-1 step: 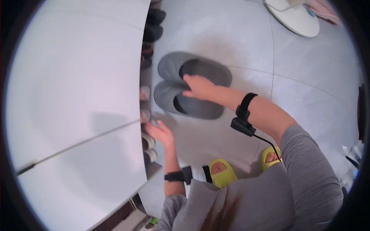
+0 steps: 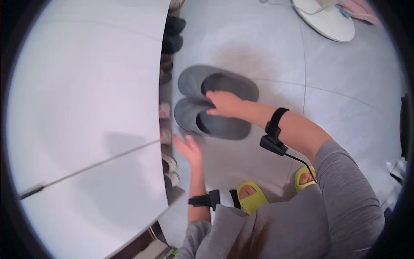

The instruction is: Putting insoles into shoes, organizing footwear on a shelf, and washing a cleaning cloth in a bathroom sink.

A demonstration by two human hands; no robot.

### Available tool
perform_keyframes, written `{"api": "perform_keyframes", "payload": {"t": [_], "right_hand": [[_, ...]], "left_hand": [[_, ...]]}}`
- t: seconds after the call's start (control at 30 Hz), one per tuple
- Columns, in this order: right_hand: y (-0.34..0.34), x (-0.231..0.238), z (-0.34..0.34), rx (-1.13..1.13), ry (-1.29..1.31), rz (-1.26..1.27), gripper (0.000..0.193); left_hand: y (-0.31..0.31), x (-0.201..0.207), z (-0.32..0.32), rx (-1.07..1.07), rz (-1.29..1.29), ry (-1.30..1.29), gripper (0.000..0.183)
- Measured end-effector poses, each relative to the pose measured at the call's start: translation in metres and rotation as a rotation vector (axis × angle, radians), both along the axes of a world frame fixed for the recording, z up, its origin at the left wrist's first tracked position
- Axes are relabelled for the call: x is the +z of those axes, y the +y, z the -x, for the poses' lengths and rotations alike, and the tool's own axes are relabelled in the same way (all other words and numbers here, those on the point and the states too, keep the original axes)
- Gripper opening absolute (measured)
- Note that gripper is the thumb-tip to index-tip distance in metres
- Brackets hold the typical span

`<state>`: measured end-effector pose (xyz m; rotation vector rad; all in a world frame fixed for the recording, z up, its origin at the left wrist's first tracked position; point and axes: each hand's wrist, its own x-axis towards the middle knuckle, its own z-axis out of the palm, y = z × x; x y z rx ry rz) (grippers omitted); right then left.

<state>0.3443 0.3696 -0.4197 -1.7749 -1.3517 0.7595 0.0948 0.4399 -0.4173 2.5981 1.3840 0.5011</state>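
Note:
Two grey slip-on shoes (image 2: 235, 128) are side by side over the pale tiled floor, toes toward the white cabinet. My right hand (image 2: 224, 103) is closed on their adjoining inner sides, one fingertip at the far shoe's opening and another at the near one's. Some of its fingers are hidden. Close to the cabinet's lower edge, my left hand (image 2: 189, 151) is open, fingers spread and holding nothing. Beside it are a pair of white shoes (image 2: 171, 179) and some pale pink footwear (image 2: 165, 136), partly under the cabinet.
The white cabinet (image 2: 95, 95) fills the left side. Dark shoes (image 2: 174, 43) stick out from beneath it farther off. A round white base (image 2: 330, 26) and pink cloth (image 2: 362, 11) lie at the far right. My feet wear yellow-green slides (image 2: 252, 198) on the floor (image 2: 276, 47).
My left hand has moved a little to the right, away from the cabinet edge. The whole view has shifted slightly; my right hand remains on the grey shoes.

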Motion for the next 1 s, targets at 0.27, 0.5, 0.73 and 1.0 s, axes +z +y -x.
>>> {"api": "perform_keyframes", "payload": {"t": [0.27, 0.5, 0.73, 1.0], "right_hand": [[-0.066, 0.01, -0.052, -0.312, -0.471, -0.079, 0.05], [-0.068, -0.017, -0.049, -0.12, -0.442, -0.085, 0.044], [-0.076, -0.024, 0.031, 0.176, -0.263, -0.145, 0.033], [-0.096, -0.004, 0.118, 0.477, -0.279, -0.142, 0.045]], "left_hand": [[-0.036, -0.01, -0.038, 0.205, 0.341, -0.036, 0.096], [-0.034, -0.017, -0.049, 0.392, 0.716, -0.316, 0.089], [-0.08, 0.008, 0.056, 0.464, 0.851, -0.324, 0.077], [-0.118, -0.008, 0.194, 0.331, 0.42, 0.102, 0.068]]}}
